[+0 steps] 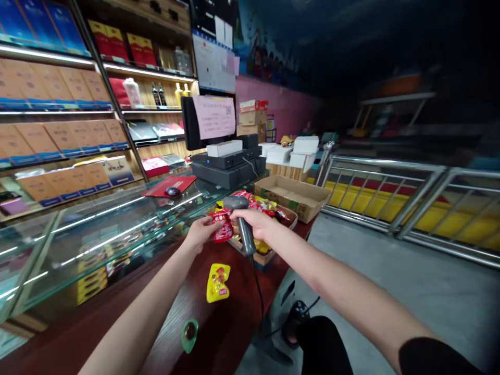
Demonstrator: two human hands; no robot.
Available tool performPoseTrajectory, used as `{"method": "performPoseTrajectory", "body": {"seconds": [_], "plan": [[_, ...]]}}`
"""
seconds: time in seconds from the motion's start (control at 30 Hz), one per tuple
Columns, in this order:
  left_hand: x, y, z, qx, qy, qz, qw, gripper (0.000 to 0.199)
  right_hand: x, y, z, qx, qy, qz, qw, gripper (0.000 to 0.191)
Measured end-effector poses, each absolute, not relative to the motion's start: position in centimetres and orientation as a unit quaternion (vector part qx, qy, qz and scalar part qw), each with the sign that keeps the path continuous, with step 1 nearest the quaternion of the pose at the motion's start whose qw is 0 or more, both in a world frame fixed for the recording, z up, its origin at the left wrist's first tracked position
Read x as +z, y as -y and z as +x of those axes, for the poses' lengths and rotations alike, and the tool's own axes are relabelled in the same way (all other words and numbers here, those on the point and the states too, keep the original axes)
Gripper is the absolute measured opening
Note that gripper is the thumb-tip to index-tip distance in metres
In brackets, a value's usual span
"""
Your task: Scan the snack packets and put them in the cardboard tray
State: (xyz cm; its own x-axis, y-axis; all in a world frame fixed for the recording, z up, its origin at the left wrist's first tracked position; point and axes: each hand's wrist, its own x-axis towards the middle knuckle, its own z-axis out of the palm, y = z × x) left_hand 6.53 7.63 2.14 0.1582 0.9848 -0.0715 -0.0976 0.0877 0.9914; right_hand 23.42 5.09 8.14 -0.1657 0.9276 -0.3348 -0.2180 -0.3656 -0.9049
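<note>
Between the fingers of my left hand (201, 232) is a small red snack packet (223, 228), held upright above the counter. My right hand (253, 221) is wrapped round a grey barcode scanner (246, 237), its head beside the packet and its cable hanging down over the counter edge. Just beyond both hands, an open cardboard box (292, 221) is filled with red and yellow snack packets (269, 206). Nearer me on the dark red countertop (187, 291) lie a yellow snack packet (218, 283) and a small green item with a dark round centre (189, 336).
A glass display case (97, 234) runs along the left. Behind the hands stand a monitor (209, 122) with a paper sheet on it and a black cash drawer (230, 172). An empty cardboard tray (295, 195) sits beyond the snack box. Metal railings (383, 198) are at the right.
</note>
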Motion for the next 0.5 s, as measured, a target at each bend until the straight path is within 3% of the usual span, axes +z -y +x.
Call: {"method": "performPoseTrajectory", "body": {"seconds": [0.23,0.5], "plan": [[8.1,-14.2,16.2,0.424,-0.458,0.521,0.582,0.043,12.4,-11.0,32.8,0.645,0.336,-0.519,0.449,0.015],[7.8,-17.1,21.0,0.442,-0.44,0.518,0.585,0.051,12.1,-13.5,37.7,0.624,0.317,-0.537,0.47,0.014]]}}
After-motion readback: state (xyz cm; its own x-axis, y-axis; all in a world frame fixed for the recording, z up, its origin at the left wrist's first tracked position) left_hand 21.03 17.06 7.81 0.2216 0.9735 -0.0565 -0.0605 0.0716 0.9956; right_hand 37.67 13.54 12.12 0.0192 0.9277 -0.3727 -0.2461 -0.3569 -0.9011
